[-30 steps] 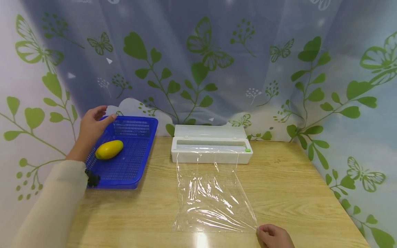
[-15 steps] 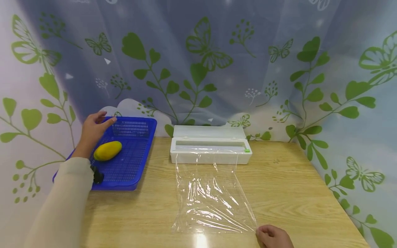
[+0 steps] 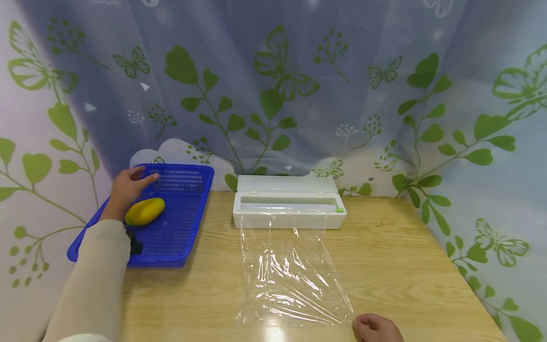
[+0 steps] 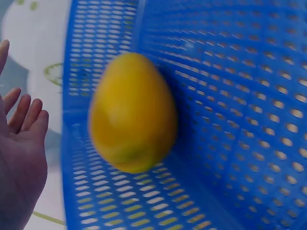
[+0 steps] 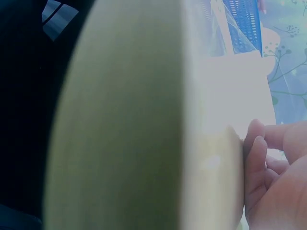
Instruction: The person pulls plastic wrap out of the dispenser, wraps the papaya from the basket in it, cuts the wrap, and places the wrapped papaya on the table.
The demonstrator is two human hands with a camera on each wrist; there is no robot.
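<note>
My left hand (image 3: 128, 190) is over the left side of a blue plastic basket (image 3: 207, 190), its fingers spread and holding nothing. Just below it a yellow, mango-like fruit (image 3: 146, 212) lies in the basket; in the left wrist view the fruit (image 4: 133, 112) is apart from the hand (image 4: 24, 153). A clear sheet of cling film (image 3: 295, 280) stretches over the table from a white dispenser box (image 3: 290, 220) with its lid up. At the sheet's near right corner, my right hand (image 3: 378, 328) pinches the film between thumb and curled fingers.
A dark object (image 3: 136, 245) in the basket's near left corner is partly hidden by my left sleeve (image 3: 96, 275). A green slider (image 3: 339, 210) sits at the box's right end. The wooden table (image 3: 393, 256) meets a patterned curtain (image 3: 299, 118) behind.
My left hand has come down and nearer over the basket toward the yellow fruit. The right hand and the film stay in place. The head view has shifted slightly.
</note>
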